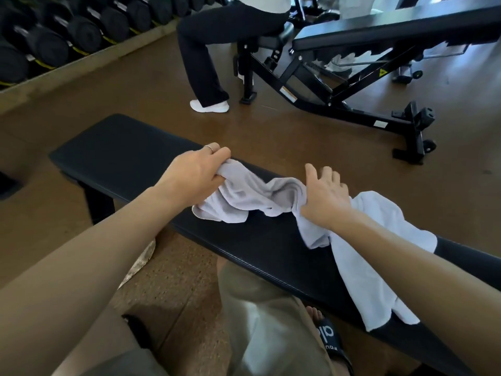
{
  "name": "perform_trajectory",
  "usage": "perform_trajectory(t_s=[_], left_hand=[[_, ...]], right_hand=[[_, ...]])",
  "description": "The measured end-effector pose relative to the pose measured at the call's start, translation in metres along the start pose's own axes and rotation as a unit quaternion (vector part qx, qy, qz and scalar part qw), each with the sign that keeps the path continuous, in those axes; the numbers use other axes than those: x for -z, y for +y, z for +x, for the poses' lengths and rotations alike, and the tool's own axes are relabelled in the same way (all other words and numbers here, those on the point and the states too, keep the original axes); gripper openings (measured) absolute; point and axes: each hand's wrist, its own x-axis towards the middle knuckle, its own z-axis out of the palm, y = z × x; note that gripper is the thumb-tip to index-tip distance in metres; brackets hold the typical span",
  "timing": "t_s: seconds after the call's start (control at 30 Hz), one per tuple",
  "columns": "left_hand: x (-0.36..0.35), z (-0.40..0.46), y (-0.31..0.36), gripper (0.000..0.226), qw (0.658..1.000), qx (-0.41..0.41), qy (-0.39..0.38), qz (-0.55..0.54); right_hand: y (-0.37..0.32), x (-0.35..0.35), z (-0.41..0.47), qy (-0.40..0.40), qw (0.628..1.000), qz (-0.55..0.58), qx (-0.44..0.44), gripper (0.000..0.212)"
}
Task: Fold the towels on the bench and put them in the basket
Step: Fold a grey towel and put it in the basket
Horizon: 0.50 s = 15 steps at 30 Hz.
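A crumpled pale grey towel (244, 198) lies across the middle of the black padded bench (116, 156). My left hand (192, 173) grips its far left end near the bench's back edge. My right hand (324, 198) grips the towel's right part, thumb underneath, fingers half spread above. A second, whiter towel (374, 256) lies spread on the bench to the right, partly under my right forearm and draping over the near edge. No basket is in view.
A person in black trousers sits on an adjustable black gym bench (352, 63) behind. A rack of dumbbells (67, 31) lines the far left. Brown floor surrounds the bench. My knee and a sandalled foot (329, 337) are below the near edge.
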Motion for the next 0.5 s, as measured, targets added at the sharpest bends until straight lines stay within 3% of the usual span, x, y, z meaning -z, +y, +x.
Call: perform_trajectory(t_s=[0.07,0.13,0.23,0.3,0.37,0.43,0.5], left_hand=[[-0.001,0.000,-0.002,0.008,0.998,0.021,0.025,-0.052],[0.000,0.003,0.002,0.006,0.994,0.038,0.046,-0.087],[0.009,0.008,0.016,0.021,0.989,0.060,0.029,-0.135],[0.016,0.007,0.020,0.025,0.994,0.059,0.001,-0.090],[0.020,0.004,0.016,0.026,0.999,0.047,-0.025,-0.005],[0.025,0.000,0.007,0.031,0.996,0.051,-0.044,0.053],[0.029,-0.004,-0.002,0.037,0.991,0.062,-0.059,0.100]], right_hand=[[-0.010,0.003,-0.005,0.011,0.992,0.104,0.073,0.078],[-0.036,0.006,-0.012,-0.029,0.960,0.235,0.149,0.081],[-0.073,-0.003,-0.011,-0.013,0.937,0.288,0.199,0.066],[-0.084,-0.009,-0.006,0.039,0.934,0.314,0.166,0.031],[-0.082,-0.009,-0.001,0.091,0.948,0.271,0.143,0.010],[-0.074,-0.009,0.003,0.110,0.959,0.212,0.150,0.009],[-0.068,-0.007,0.006,0.083,0.951,0.237,0.179,0.014]])
